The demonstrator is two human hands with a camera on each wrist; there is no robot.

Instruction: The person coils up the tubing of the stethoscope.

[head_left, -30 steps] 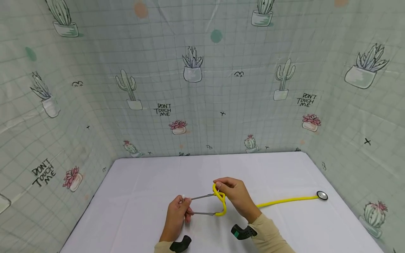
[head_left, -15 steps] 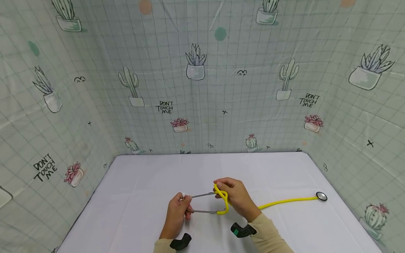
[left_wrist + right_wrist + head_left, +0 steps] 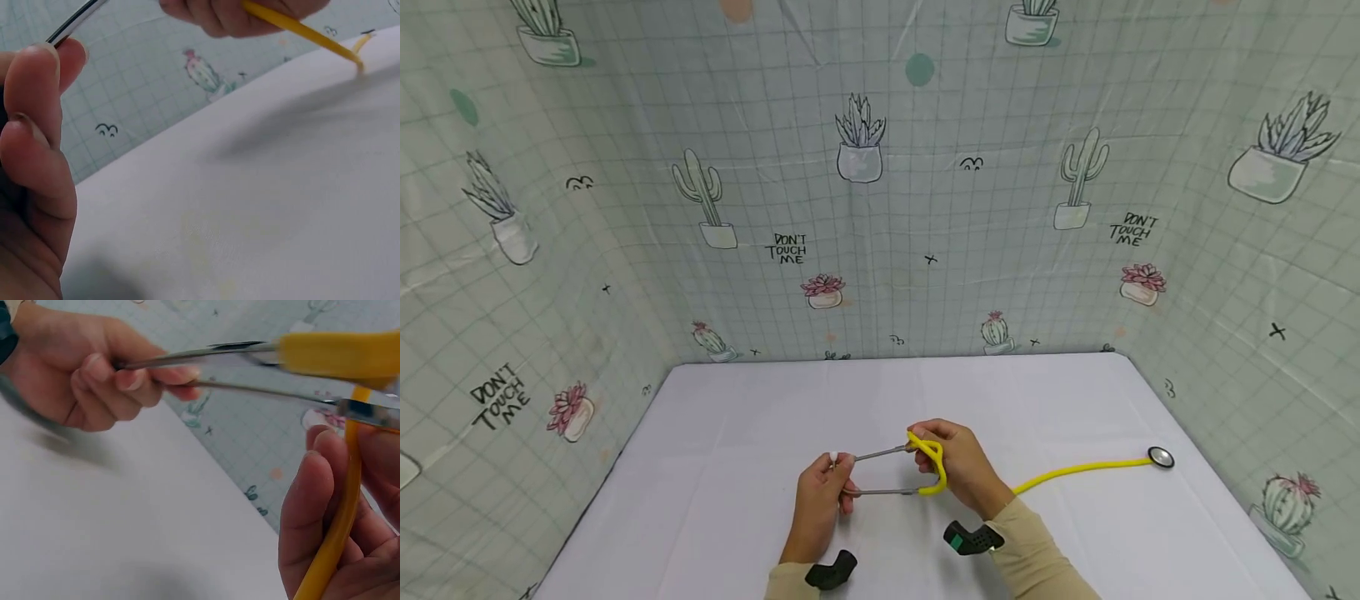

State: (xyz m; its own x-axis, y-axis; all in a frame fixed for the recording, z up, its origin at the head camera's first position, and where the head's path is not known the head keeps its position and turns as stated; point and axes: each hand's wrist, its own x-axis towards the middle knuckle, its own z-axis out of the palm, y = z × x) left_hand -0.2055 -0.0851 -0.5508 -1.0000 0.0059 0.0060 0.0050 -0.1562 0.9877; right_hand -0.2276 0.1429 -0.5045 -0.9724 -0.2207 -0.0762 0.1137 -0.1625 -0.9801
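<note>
A stethoscope with yellow tubing (image 3: pixel 1075 471) and two metal ear tubes (image 3: pixel 883 492) is held between both hands above the white table. My left hand (image 3: pixel 817 508) pinches the ear tubes near their ends, where one white ear tip (image 3: pixel 833 457) shows. At the yellow fork, beside the metal joint, my right hand (image 3: pixel 962 462) grips the tubing. In the right wrist view the yellow tube (image 3: pixel 340 537) runs down across the right palm. The round chest piece (image 3: pixel 1161 457) lies on the table at the right, the tubing leading back to it.
The white table (image 3: pixel 760 408) is enclosed by a grid-patterned cloth (image 3: pixel 925 208) printed with cacti, at the back and both sides. A dark strap device (image 3: pixel 832 572) sits on the left wrist, another (image 3: pixel 973 538) on the right.
Both hands keep their hold on the stethoscope. The yellow fork has risen slightly and turned a little, shifting slightly right. The chest piece stays on the table.
</note>
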